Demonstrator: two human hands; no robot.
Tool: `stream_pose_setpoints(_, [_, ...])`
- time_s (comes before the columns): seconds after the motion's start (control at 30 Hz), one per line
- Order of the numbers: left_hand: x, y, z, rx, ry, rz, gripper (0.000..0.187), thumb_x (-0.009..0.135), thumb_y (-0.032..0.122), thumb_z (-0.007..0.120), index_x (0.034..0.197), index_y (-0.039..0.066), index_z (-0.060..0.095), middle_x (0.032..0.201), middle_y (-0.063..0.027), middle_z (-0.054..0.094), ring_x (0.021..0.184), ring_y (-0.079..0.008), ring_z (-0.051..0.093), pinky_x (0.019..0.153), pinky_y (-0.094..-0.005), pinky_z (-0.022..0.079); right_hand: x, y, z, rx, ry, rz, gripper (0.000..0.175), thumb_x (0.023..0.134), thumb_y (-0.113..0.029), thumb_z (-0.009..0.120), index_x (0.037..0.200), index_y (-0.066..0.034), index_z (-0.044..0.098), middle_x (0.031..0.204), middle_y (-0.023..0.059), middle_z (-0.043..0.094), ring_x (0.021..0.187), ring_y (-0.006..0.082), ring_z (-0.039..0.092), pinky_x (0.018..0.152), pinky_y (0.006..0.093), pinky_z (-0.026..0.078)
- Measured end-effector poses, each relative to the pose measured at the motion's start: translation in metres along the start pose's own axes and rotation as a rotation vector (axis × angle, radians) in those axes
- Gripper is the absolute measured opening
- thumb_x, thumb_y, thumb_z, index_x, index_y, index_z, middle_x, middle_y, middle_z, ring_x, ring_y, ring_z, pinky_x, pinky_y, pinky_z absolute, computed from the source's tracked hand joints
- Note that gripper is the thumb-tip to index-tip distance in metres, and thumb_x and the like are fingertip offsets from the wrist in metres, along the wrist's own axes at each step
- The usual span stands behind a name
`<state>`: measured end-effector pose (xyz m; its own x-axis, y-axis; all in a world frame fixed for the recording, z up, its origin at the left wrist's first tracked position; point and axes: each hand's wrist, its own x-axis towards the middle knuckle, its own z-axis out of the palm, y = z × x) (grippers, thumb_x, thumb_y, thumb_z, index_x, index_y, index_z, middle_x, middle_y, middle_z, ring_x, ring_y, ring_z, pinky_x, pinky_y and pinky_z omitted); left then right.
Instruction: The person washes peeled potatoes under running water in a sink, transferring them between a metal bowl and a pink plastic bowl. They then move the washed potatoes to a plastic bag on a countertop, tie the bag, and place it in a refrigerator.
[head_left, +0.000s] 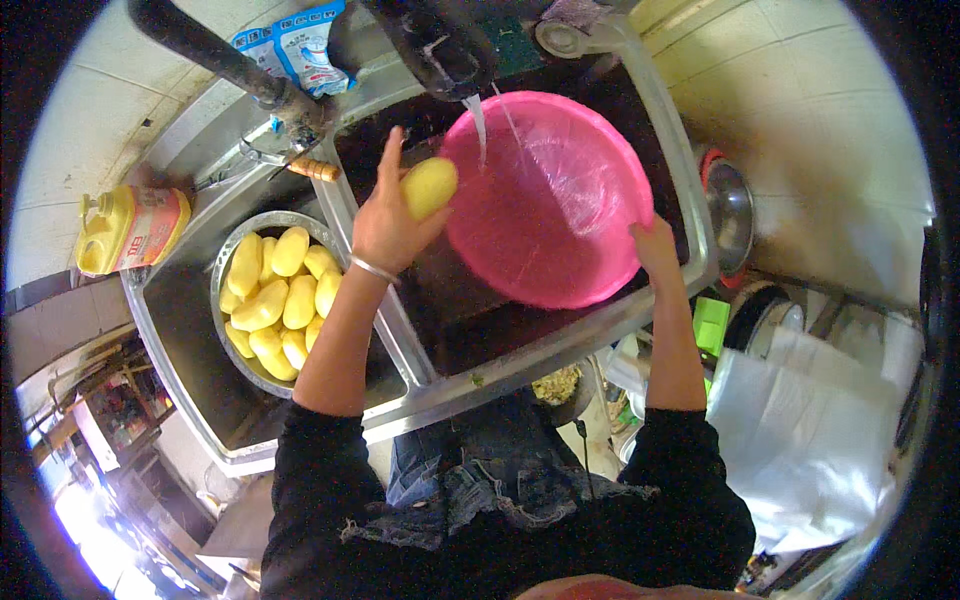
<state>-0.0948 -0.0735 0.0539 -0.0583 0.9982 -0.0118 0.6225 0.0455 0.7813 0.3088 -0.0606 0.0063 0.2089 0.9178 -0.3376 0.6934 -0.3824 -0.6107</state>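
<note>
My left hand (391, 223) holds a peeled potato (430, 187) above the right sink basin, close to the rim of a pink plastic basin (551, 247). My right hand (655, 244) grips the right side of that pink rim. Water (478, 127) runs from the dark faucet (439, 56) into the pink basin, which looks tilted. In the left sink basin stands a metal colander bowl (225, 337) heaped with several peeled potatoes (260, 304). My left forearm hides part of this bowl.
A steel divider (390, 322) separates the two sink basins. A yellow jug (135, 229) stands at the left corner. Behind the sink lie a wood-handled tool (313, 168) and a blue-white plastic bag (300, 52), near a dark pipe (225, 67). A metal bowl (729, 214) leans at right.
</note>
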Motion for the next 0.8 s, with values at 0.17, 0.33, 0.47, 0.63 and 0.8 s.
stream_pose_setpoints(0.17, [-0.048,-0.015,-0.036,-0.097,0.163,0.032,0.108,0.068,0.023,0.082,0.151,0.015,0.014,0.108,-0.0189,0.063,0.094,-0.0371,0.065,0.079,-0.0434,0.053,-0.105,-0.083,-0.048,-0.148,0.495,-0.643,0.058,0.082,0.006,0.047,0.137,-0.0101,0.051,0.139,0.0159,0.051,0.13,0.0317,0.047,0.109,0.0382,0.035])
stream_pose_setpoints(0.33, [-0.092,-0.034,-0.081,-0.159,0.22,-0.002,0.106,0.067,0.015,0.082,0.151,0.013,0.016,0.108,-0.017,0.062,0.094,-0.0321,0.065,0.081,-0.0395,0.052,-0.143,-0.109,-0.108,-0.297,0.803,-0.74,0.063,0.081,0.006,0.05,0.141,-0.0128,0.047,0.142,0.0161,0.047,0.132,0.034,0.044,0.11,0.0397,0.033])
stream_pose_setpoints(0.47, [-0.139,-0.061,-0.117,-0.079,0.358,0.129,0.102,0.069,0.009,0.078,0.151,0.009,0.018,0.123,-0.0165,0.055,0.104,-0.0288,0.058,0.092,-0.0379,0.047,-0.152,-0.124,-0.121,-0.303,1.068,-0.75,0.06,0.084,0.002,0.052,0.142,-0.0135,0.045,0.146,0.0188,0.04,0.132,0.0365,0.043,0.109,0.0395,0.035])
stream_pose_setpoints(0.63, [-0.188,-0.072,-0.148,-0.238,0.348,-0.1,0.099,0.07,0.003,0.074,0.151,0.011,0.018,0.124,-0.0188,0.052,0.108,-0.0274,0.056,0.097,-0.038,0.044,-0.126,-0.086,-0.092,-0.635,0.881,-0.65,0.072,0.08,0.01,0.054,0.142,-0.026,0.046,0.147,0.022,0.037,0.133,0.0379,0.04,0.108,0.0403,0.036])
stream_pose_setpoints(0.8, [-0.208,-0.099,-0.161,-0.3,0.391,-0.127,0.1,0.071,0.005,0.075,0.152,0.011,0.016,0.125,-0.018,0.051,0.11,-0.0267,0.055,0.097,-0.0384,0.044,-0.129,-0.126,-0.157,-0.406,1.045,-0.647,0.073,0.076,0.008,0.056,0.139,-0.0278,0.049,0.146,0.0174,0.041,0.124,0.0361,0.051,0.098,0.0416,0.047])
